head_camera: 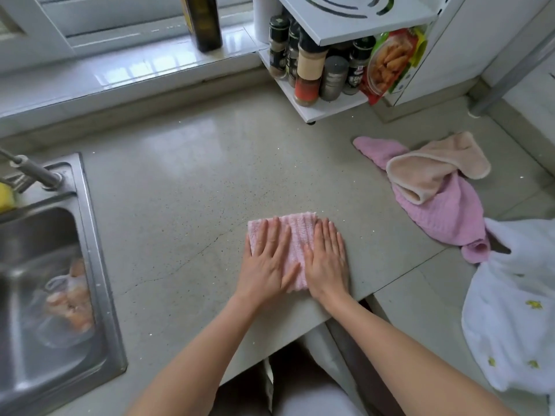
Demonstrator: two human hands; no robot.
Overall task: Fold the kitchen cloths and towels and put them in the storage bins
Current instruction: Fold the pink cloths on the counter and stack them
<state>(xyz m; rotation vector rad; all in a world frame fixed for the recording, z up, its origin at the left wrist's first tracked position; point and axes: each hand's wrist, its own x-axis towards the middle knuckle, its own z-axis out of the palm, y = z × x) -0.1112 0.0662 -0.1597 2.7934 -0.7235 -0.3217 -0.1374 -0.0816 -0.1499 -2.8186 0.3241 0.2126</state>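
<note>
Folded pink cloth (295,241) lies near the counter (180,190) edge at six o'clock; left hand (267,259) and right hand (327,259) press it, fingers flat, grasping nothing; smooth outward evenly; unfolded cloths (432,181) wait at three o'clock.

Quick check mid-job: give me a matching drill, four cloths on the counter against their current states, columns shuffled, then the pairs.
1. light pink cloth
2. beige cloth
3. purple-pink towel
4. white towel

A. bunched, partly under the beige one
B. folded, pressed flat under both hands
C. has small yellow motifs, at the right edge
D. crumpled on top of another cloth

Pairs: 1-B, 2-D, 3-A, 4-C
</note>
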